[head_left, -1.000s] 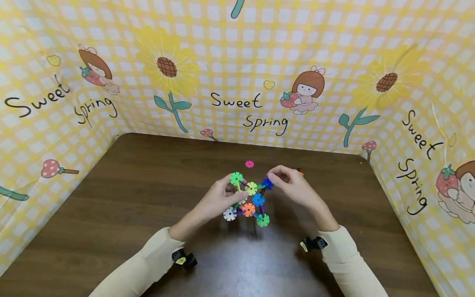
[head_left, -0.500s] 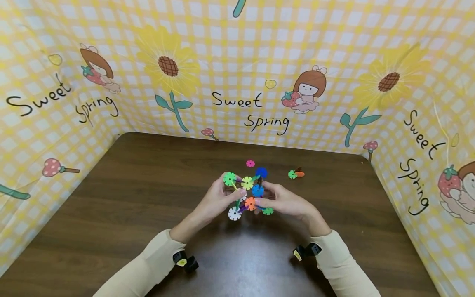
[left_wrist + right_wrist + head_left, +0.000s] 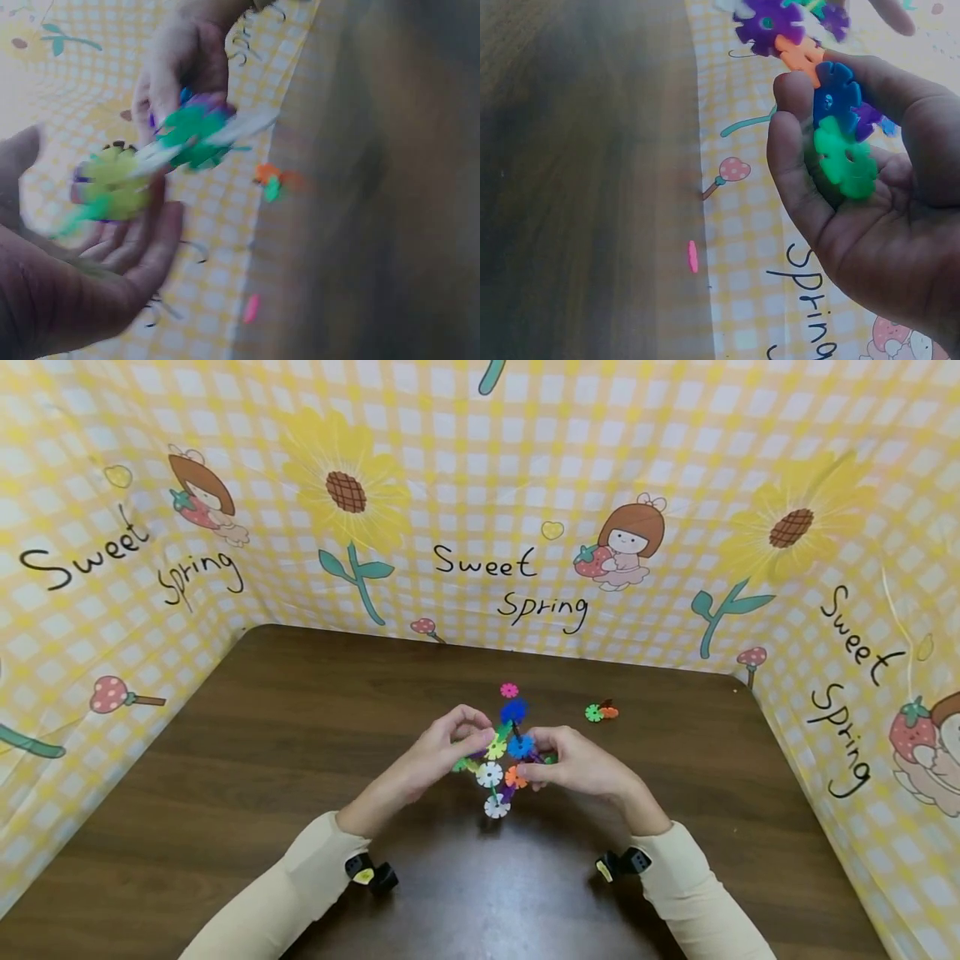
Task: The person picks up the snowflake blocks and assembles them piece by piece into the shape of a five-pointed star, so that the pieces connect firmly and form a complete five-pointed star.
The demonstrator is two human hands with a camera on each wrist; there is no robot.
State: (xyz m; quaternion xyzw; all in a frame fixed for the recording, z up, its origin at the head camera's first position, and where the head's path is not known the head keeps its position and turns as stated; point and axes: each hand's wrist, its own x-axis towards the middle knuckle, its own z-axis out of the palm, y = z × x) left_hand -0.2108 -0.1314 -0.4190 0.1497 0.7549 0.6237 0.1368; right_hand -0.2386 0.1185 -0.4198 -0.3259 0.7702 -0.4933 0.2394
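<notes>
Over the middle of the table, a joined build of interlocking snowflake discs (image 3: 490,774) shows white, orange, yellow, green, purple and blue pieces. My right hand (image 3: 581,764) holds it from the right side, thumb at the orange disc (image 3: 515,777). In the right wrist view, blue and green discs (image 3: 846,157) lie within the curled fingers. Around the build's left side is my left hand (image 3: 442,747), its thumb tip overlapping the yellow disc (image 3: 496,748) in the head view. In the blurred left wrist view, the left thumb and fingers are spread apart beside the yellow disc (image 3: 120,187).
A loose pink disc (image 3: 509,691) lies behind the build. Farther right on the brown table (image 3: 300,710) lie a green disc (image 3: 593,713) and an orange disc (image 3: 610,713) together. A yellow checked cloth (image 3: 480,460) walls the back and sides.
My right hand has come from the dark blue disc at the top down to the build's lower right side. The build has turned, bringing its white discs to the front. My left fingers have loosened.
</notes>
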